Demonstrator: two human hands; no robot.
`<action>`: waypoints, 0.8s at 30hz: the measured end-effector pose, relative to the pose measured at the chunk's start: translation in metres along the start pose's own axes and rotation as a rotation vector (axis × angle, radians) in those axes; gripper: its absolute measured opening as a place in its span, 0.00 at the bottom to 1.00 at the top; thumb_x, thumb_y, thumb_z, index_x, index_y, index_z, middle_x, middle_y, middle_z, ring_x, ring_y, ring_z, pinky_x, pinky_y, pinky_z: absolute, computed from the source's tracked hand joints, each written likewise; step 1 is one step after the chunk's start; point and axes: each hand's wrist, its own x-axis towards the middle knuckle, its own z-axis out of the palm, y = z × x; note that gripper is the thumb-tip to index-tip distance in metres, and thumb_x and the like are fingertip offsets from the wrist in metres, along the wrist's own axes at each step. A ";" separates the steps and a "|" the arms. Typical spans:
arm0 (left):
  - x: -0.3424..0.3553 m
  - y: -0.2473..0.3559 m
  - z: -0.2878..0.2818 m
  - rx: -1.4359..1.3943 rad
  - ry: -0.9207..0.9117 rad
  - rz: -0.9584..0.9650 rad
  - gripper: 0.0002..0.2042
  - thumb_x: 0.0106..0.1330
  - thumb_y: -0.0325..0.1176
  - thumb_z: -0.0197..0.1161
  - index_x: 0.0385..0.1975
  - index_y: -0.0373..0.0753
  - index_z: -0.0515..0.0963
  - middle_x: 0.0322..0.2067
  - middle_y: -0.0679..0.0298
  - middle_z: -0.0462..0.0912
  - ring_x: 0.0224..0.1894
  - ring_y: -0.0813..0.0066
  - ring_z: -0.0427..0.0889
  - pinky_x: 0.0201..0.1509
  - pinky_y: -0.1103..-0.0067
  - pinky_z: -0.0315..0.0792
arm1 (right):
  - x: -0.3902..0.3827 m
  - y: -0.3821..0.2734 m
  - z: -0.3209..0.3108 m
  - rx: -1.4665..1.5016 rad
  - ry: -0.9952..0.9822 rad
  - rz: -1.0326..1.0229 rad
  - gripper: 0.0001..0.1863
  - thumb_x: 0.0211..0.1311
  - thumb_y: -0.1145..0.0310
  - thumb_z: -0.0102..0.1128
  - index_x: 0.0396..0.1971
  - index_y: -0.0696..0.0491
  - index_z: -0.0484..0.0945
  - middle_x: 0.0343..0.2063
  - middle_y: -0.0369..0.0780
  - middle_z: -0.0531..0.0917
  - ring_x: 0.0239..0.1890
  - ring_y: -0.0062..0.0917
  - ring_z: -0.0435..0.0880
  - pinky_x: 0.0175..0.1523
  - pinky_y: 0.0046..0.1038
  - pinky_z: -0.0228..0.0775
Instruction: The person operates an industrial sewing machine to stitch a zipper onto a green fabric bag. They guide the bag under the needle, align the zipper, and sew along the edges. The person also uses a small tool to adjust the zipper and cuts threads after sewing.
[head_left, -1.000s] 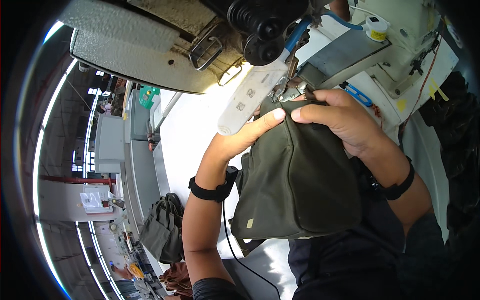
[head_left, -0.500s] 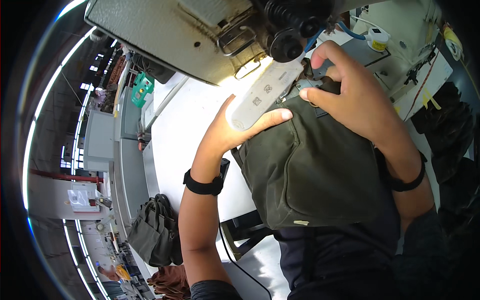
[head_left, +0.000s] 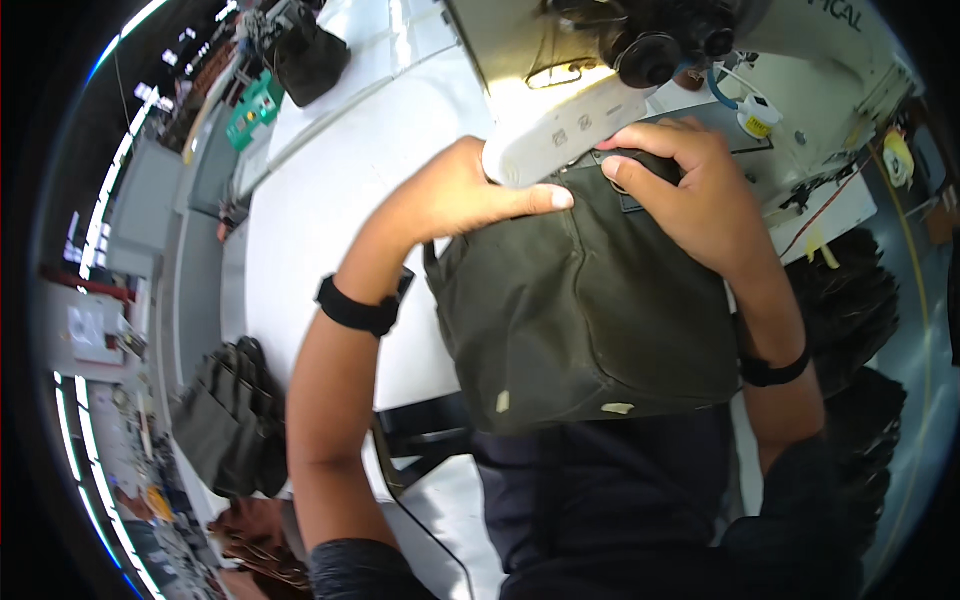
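A dark olive fabric bag (head_left: 560, 320) hangs in front of me, its upper edge at the bed of an industrial sewing machine (head_left: 830, 70). My left hand (head_left: 455, 195) grips the bag's upper left edge, thumb lying on the near side and fingers hidden behind. With thumb and fingers closed, my right hand (head_left: 690, 190) holds the upper right edge beside a small metal fitting. A long white rounded bar (head_left: 560, 135) on the machine juts out just above my left thumb and covers part of the bag's top edge. The needle area is hidden.
A white worktable (head_left: 310, 220) stretches to the left. Another olive bag (head_left: 230, 420) and brown pieces (head_left: 255, 545) lie at lower left. A dark bag (head_left: 310, 60) and a green device (head_left: 255, 108) sit at the far left. Dark bags (head_left: 850, 300) are piled at right.
My view has shifted, so the bag and arms appear further left. My right index finger, raised before, has come down onto the bag's edge. The left hand keeps its hold.
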 end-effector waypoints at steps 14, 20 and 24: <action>0.004 0.010 -0.004 0.054 -0.040 0.044 0.32 0.62 0.54 0.80 0.56 0.33 0.84 0.45 0.58 0.90 0.48 0.69 0.85 0.56 0.73 0.78 | -0.006 -0.004 0.000 0.236 -0.053 0.142 0.13 0.67 0.72 0.72 0.49 0.58 0.87 0.26 0.25 0.77 0.30 0.08 0.72 0.37 0.17 0.64; 0.004 0.010 -0.003 0.072 -0.047 0.040 0.33 0.62 0.54 0.80 0.58 0.34 0.83 0.46 0.57 0.89 0.50 0.67 0.84 0.58 0.72 0.78 | 0.003 0.008 0.004 0.160 -0.055 0.186 0.11 0.62 0.66 0.71 0.42 0.54 0.89 0.27 0.37 0.88 0.22 0.16 0.74 0.31 0.26 0.66; 0.005 0.012 -0.004 0.086 -0.060 0.036 0.33 0.63 0.55 0.79 0.59 0.35 0.82 0.48 0.57 0.89 0.51 0.66 0.84 0.59 0.71 0.77 | 0.003 0.011 0.006 0.146 -0.033 0.158 0.09 0.63 0.65 0.70 0.38 0.54 0.90 0.23 0.37 0.86 0.20 0.16 0.73 0.29 0.25 0.64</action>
